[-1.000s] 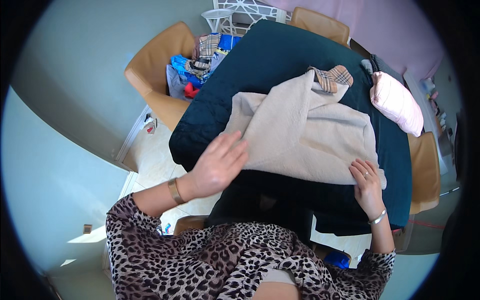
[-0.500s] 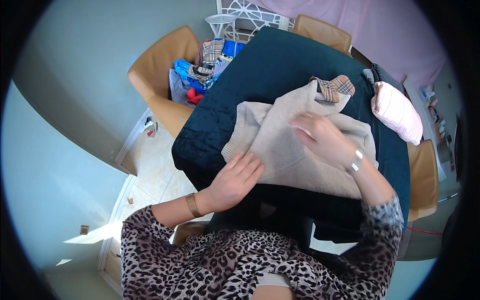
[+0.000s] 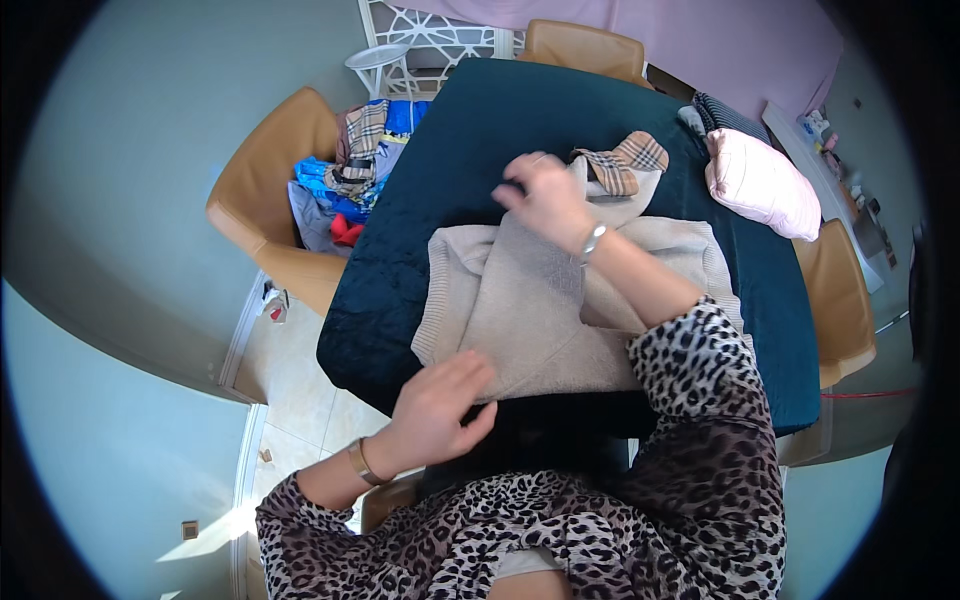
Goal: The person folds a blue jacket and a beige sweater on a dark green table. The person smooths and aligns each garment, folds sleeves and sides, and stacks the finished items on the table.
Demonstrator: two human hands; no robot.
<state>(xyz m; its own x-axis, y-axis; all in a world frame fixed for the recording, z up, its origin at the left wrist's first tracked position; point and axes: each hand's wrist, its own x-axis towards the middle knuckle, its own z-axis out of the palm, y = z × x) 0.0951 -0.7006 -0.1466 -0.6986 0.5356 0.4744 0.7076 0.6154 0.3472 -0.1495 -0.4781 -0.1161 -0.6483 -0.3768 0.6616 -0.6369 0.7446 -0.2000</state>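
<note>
A beige knit sweater [image 3: 520, 330] with ribbed edges lies partly folded on the table, its brown plaid collar [image 3: 640, 152] at the far side. My left hand [image 3: 440, 412] is at the sweater's near-left edge, fingers stretched out and thumb apart. I cannot tell whether its fingertips touch the knit. Reaching across the sweater, my right hand [image 3: 550, 200] is at its far-left part, left of the collar. Its fingers are loosely bent, with a gap to the thumb and nothing visible between them. The right forearm hides part of the sweater.
A dark green velvety cloth [image 3: 470, 130] covers the table. A pale pink folded bundle [image 3: 762, 185] and dark folded fabric [image 3: 730, 113] lie at the far right. Tan chairs [image 3: 275, 170] stand around; the left one bears mixed clothes [image 3: 340, 180]. A white side table [image 3: 378, 58] stands behind.
My right hand has swept left and farther out over the sweater. The left hand has come off the knit's surface toward me, thumb now spread. The view has shifted somewhat.
</note>
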